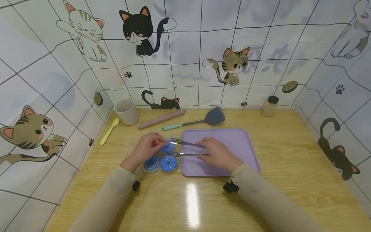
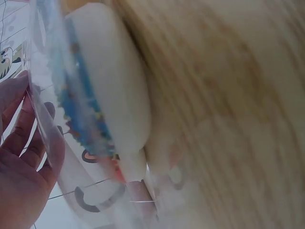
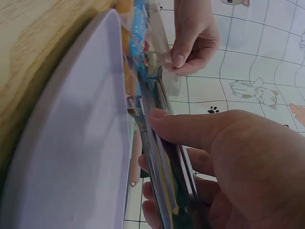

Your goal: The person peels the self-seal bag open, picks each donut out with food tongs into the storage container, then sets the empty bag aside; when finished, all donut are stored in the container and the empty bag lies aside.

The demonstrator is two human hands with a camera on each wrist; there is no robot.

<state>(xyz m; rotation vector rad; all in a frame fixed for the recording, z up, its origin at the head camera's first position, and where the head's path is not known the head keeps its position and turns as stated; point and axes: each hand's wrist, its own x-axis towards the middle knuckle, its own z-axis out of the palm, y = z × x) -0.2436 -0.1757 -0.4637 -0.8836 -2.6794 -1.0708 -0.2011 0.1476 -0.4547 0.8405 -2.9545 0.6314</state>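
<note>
Several toy-like doughnuts with blue icing [image 1: 168, 163] and sprinkles lie in a clear plastic bag [image 2: 56, 148] on the table, left of the purple tray [image 1: 240, 145]. My left hand [image 1: 145, 149] pinches the bag's upper film between thumb and fingertips, above the doughnuts. In the left wrist view, a doughnut's pale side [image 2: 114, 81] shows through the film. My right hand [image 1: 218, 153] grips metal tongs [image 1: 189, 154] over the tray. The two fork-like tips stand apart and point left, overlapping the bag and the nearest doughnuts in the head view. Part of the doughnuts is hidden under my left hand.
Behind lie a pinkish rolling pin [image 1: 161, 119] and a spatula [image 1: 214, 116] with a mint handle. A beige cup [image 1: 126, 112] and a yellow spoon [image 1: 109, 131] are at the back left. A black-lidded jar [image 1: 269, 106] stands back right, near the cat-patterned wall [image 1: 185, 77].
</note>
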